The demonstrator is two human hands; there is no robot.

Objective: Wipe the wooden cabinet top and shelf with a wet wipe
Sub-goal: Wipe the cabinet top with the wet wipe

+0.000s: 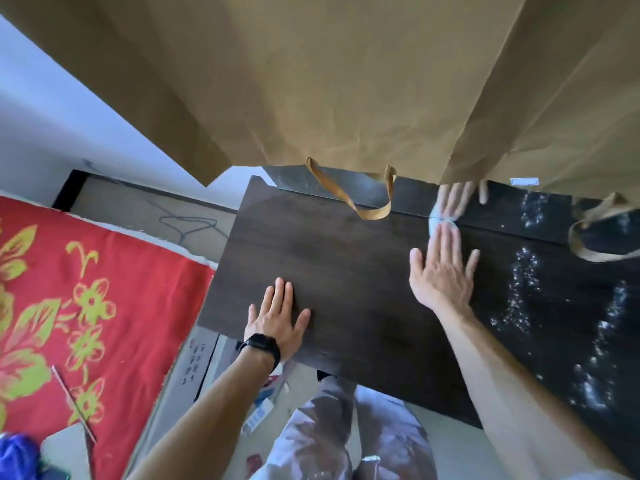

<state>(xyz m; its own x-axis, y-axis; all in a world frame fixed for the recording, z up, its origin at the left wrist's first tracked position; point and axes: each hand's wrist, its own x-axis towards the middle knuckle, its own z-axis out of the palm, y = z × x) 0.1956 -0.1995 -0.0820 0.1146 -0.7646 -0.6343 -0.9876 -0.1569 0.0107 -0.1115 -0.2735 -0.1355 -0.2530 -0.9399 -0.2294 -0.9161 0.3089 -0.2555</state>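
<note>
Room: pale wall at far left, a red floral cloth [86, 289] low on the left, and clutter on the floor by the person's legs.
Head view, surface: the dark wooden cabinet top [346, 271] fills the middle and right. Brown paper bags [329, 81] cover its far side, and one bag handle [363, 202] droops onto the wood.
Left hand: the left hand [277, 320] lies flat on the near-left part, fingers straight and spread, holding nothing.
Right hand: the right hand [441, 271] is flat with straight fingers, its tips pressing the wet wipe [437, 221] down.
Wet wipe: a small pale wad at the far edge, right of centre, mostly under the fingertips.
Dust: white specks [526, 271] scattered over the right part, apparently unwiped.
Risk: nothing pinches the wipe, so it could slip out from under the flat fingers. A sweep to the right could snag the second handle [595, 233] and drag its bag, or push specks off the near edge.
Hidden: the shelf is not visible. The right fingers are blurred, and the finger shapes beyond the wipe look like a reflection, though I cannot be sure. The bags are cut off at the top, so what supports them cannot be told.
</note>
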